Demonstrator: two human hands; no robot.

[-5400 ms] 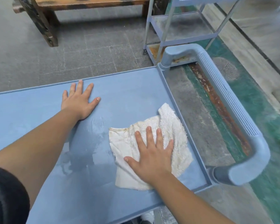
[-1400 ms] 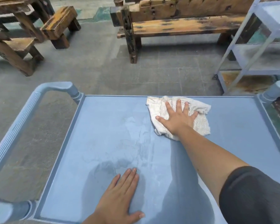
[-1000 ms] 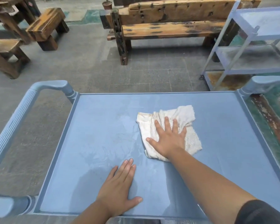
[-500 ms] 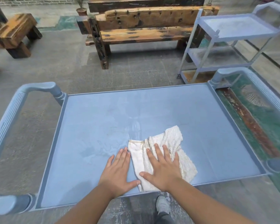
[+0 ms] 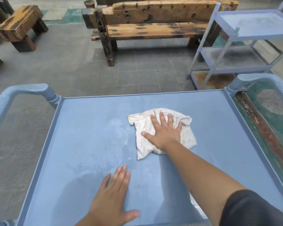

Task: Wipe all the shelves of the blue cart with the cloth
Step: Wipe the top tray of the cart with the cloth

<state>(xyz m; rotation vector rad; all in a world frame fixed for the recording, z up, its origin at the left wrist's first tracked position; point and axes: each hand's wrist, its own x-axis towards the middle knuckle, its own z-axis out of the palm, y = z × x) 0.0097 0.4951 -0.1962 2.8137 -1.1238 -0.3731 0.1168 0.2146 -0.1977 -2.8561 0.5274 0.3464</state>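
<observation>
Top shelf of the blue cart (image 5: 91,136): a flat, matte blue tray with a low raised rim on all visible sides. The surface carries pale streaks and faint damp patches left of centre and toward the near edge; the right portion reads more even in tone. Two ribbed handles are attached — the left handle (image 5: 0,108) and the right handle (image 5: 250,79) — one at each short end. The lower shelves are not in view.

Floor: grey paving with visible joints, worn and blotchy. To the right of the cart runs a green painted strip (image 5: 278,132) with a rust-brown band along it.

Count of furnishings beyond the cart: one weathered wooden bench (image 5: 153,28) with a backrest, straight ahead; one wooden stool (image 5: 21,26) at far left; one second cart (image 5: 245,44) at far right, pale blue, three tiers visible, its bottom tier rust-stained.

One cloth (image 5: 188,132), white and terry-textured, lies crumpled on the top shelf slightly right of centre, well clear of every rim.

Hands, two. The right hand (image 5: 163,132) lies palm-down on the cloth, fingers spread and extended, pressing it flat rather than gripping it. The left hand (image 5: 113,194) rests palm-down directly on the bare shelf near the front edge, fingers together, thumb out — holding nothing. A black sleeve (image 5: 252,209) covers the right upper arm
</observation>
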